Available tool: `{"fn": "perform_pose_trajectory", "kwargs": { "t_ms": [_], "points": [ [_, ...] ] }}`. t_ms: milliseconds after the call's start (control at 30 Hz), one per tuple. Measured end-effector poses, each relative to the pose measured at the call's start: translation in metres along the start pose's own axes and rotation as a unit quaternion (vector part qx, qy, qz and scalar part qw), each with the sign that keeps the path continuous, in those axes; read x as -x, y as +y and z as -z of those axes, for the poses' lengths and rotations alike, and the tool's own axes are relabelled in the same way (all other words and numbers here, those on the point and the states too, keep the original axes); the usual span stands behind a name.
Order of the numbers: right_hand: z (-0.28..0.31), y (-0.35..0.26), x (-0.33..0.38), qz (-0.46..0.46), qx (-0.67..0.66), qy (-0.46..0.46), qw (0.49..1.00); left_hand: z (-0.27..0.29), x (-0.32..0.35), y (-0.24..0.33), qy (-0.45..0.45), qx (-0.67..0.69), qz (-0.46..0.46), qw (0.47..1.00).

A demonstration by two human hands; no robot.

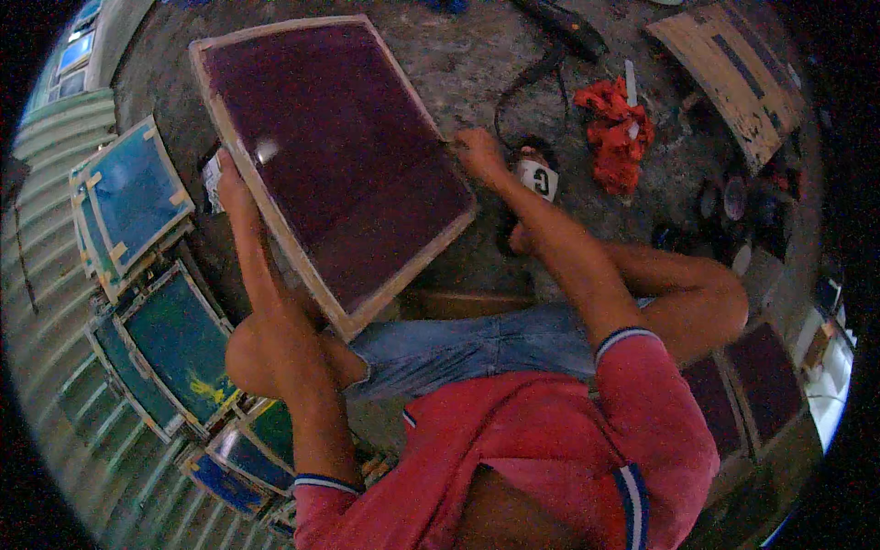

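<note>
Holding screen between hands, near corner by shorts | left hand grasps left edge; right hand at right edge, can't tell if pinching | advice: brace left side firmly; touch edges only, not the dark middle

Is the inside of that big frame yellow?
No, the inside of the big framed panel is dark purple, with a tan border around it.

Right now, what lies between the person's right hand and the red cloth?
In the head view, a white-strapped slippered foot lies between the right hand and the red cloth.
</note>
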State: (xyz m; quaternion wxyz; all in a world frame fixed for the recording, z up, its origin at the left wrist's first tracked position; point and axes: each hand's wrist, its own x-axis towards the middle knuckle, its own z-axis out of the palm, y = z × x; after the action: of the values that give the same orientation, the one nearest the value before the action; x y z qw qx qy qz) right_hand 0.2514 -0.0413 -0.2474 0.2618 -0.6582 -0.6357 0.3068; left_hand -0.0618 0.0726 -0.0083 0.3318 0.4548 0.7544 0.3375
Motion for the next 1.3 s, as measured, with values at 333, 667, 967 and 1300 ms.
{"fn": "perform_pose_trajectory", "kwargs": {
  "t_ms": [333, 667, 967, 1300],
  "points": [
    [-0.017, -0.033, 0.001, -0.112, -0.104, 0.056, 0.987, -0.034, -0.010, 0.011, -0.012, -0.034, -0.016, 0.999],
    [0.039, -0.122, 0.018, -0.106, -0.201, 0.000, 0.974, -0.049, 0.016, 0.051, 0.001, -0.073, -0.019, 0.997],
    [0.077, -0.190, 0.037, -0.031, -0.272, -0.014, 0.962, -0.056, 0.011, 0.057, 0.010, -0.132, 0.007, 0.991],
    [0.105, -0.218, 0.061, 0.192, -0.231, 0.011, 0.954, -0.064, 0.008, 0.055, 0.008, -0.069, 0.010, 0.998]
  ]
}}
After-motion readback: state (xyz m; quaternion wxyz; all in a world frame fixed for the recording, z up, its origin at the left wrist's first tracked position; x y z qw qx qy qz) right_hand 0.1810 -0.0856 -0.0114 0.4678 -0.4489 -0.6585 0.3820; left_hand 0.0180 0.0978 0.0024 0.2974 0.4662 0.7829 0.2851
